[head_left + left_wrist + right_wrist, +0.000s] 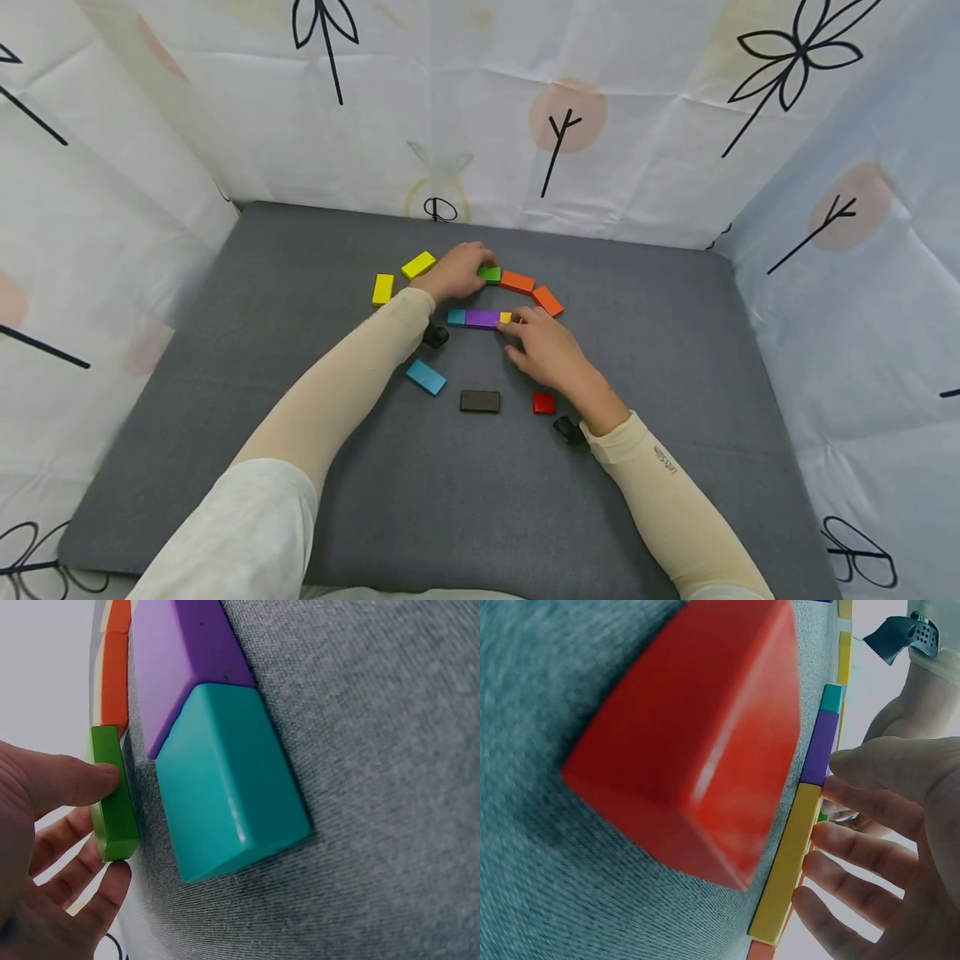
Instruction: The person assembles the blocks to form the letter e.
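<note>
My left hand (456,272) pinches a green block (112,795), thumb on one face and fingers on the other, close to the end of an orange block (517,282). Nearer to me, a teal block (225,780), a purple block (482,319) and a yellow block (789,862) lie end to end in a straight row. My right hand (550,346) is at the right end of that row. Its loosely extended fingers (862,889) lie along the yellow block, with the thumb beside the purple one. The hand hides much of the yellow block in the head view.
A second orange block (547,301) continues the arc on the right; two yellow blocks (383,290) lie at the left. Closer to me are a blue block (426,377), a dark brown block (480,402) and a red block (543,403). Patterned cloth (480,108) walls surround the grey table (450,508).
</note>
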The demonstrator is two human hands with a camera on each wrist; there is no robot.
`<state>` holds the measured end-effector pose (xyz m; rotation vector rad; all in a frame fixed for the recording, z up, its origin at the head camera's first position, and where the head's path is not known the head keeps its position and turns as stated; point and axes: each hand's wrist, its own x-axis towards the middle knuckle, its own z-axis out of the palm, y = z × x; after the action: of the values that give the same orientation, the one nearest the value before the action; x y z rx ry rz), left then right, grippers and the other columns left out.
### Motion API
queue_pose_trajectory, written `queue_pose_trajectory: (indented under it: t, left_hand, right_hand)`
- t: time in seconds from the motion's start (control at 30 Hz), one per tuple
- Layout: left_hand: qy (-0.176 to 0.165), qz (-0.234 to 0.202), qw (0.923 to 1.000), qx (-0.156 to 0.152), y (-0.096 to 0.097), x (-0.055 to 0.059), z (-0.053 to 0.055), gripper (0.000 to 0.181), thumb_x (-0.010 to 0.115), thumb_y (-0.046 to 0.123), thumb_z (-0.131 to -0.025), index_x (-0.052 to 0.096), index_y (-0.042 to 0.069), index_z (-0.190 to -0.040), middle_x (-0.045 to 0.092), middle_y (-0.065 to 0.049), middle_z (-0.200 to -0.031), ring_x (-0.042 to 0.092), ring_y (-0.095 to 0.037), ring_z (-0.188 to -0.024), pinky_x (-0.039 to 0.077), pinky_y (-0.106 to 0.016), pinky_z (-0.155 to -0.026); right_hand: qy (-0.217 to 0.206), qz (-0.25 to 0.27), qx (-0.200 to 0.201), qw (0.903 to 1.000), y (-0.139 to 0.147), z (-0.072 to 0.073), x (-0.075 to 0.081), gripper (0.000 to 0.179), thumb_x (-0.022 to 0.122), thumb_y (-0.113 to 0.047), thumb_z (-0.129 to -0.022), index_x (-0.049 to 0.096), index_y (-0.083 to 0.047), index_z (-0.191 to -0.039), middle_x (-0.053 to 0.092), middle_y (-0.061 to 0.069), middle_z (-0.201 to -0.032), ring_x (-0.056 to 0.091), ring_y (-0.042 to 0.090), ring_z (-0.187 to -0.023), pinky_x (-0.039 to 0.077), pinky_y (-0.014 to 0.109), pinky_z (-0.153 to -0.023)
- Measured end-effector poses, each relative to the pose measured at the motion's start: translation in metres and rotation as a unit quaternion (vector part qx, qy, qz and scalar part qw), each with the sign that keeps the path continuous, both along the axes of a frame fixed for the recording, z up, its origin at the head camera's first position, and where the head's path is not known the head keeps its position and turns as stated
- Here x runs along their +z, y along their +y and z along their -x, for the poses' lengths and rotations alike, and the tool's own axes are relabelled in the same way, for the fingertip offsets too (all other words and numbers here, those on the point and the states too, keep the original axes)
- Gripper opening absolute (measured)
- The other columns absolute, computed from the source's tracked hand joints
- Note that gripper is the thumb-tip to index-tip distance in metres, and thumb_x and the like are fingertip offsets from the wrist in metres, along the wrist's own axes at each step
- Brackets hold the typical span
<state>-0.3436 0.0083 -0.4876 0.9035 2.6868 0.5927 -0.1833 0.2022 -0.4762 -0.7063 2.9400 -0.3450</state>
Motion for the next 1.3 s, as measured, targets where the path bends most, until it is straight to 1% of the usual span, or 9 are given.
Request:
queue_pose_trajectory:
  t: [0.23, 0.43, 0.8, 1.0, 1.13, 1.3]
  left_hand:
    - [0.000, 0.005, 1.0000, -0.004, -0.0004, -0.0014, -0.0013, 0.039, 0.070, 0.004, -0.103, 0.068, 0.004, -0.142, 0.062, -0.014, -0.139, 0.057, -0.031, -0.127, 0.044, -0.044, -0.113]
    - [-0.006, 0.005, 1.0000, -0.003, -0.0007, -0.0015, -0.0028, 0.039, 0.069, 0.004, -0.103, 0.069, 0.004, -0.142, 0.062, -0.015, -0.141, 0.057, -0.032, -0.130, 0.044, -0.044, -0.114]
    - [-0.002, 0.008, 1.0000, -0.001, 0.0011, -0.0066, 0.0005, 0.041, 0.070, 0.005, -0.103, 0.068, 0.005, -0.143, 0.063, -0.014, -0.141, 0.057, -0.031, -0.130, 0.044, -0.044, -0.114]
    - [-0.002, 0.011, 0.9999, 0.000, 0.0009, -0.0065, -0.0002, 0.043, 0.069, 0.004, -0.102, 0.067, 0.005, -0.145, 0.063, -0.015, -0.141, 0.057, -0.030, -0.128, 0.044, -0.044, -0.113]
    - [-0.001, 0.012, 0.9999, 0.002, 0.0004, -0.0063, -0.0007, 0.043, 0.069, 0.005, -0.102, 0.067, 0.005, -0.146, 0.063, -0.014, -0.142, 0.056, -0.031, -0.130, 0.044, -0.044, -0.113]
    - [0.010, 0.006, 0.9999, 0.002, -0.0017, -0.0071, 0.0013, 0.043, 0.071, 0.007, -0.102, 0.067, 0.006, -0.145, 0.064, -0.015, -0.141, 0.055, -0.033, -0.131, 0.042, -0.045, -0.113]
  right_hand:
    - [-0.002, 0.002, -0.001, 1.0000, -0.0004, -0.0005, -0.0005, 0.041, 0.077, -0.021, -0.103, 0.073, -0.012, -0.143, 0.063, 0.011, -0.138, 0.056, 0.027, -0.115, 0.055, 0.043, -0.088]
    - [-0.002, 0.001, -0.001, 1.0000, -0.0015, -0.0007, -0.0018, 0.041, 0.077, -0.021, -0.103, 0.073, -0.012, -0.143, 0.063, 0.010, -0.136, 0.056, 0.026, -0.114, 0.055, 0.042, -0.088]
    - [-0.001, -0.005, -0.004, 1.0000, -0.0010, -0.0023, 0.0008, 0.042, 0.077, -0.023, -0.103, 0.073, -0.013, -0.144, 0.063, 0.011, -0.137, 0.056, 0.027, -0.114, 0.055, 0.042, -0.088]
    - [-0.004, -0.005, -0.004, 1.0000, -0.0008, -0.0017, 0.0021, 0.041, 0.076, -0.023, -0.104, 0.073, -0.012, -0.144, 0.063, 0.011, -0.138, 0.056, 0.027, -0.115, 0.056, 0.043, -0.088]
    - [-0.004, -0.001, -0.005, 1.0000, -0.0003, -0.0002, 0.0025, 0.039, 0.075, -0.021, -0.105, 0.073, -0.013, -0.143, 0.063, 0.010, -0.137, 0.057, 0.026, -0.114, 0.056, 0.043, -0.086]
    - [-0.009, -0.003, -0.004, 0.9999, 0.0003, 0.0009, 0.0029, 0.040, 0.075, -0.022, -0.105, 0.073, -0.013, -0.144, 0.063, 0.010, -0.137, 0.057, 0.026, -0.115, 0.056, 0.042, -0.085]
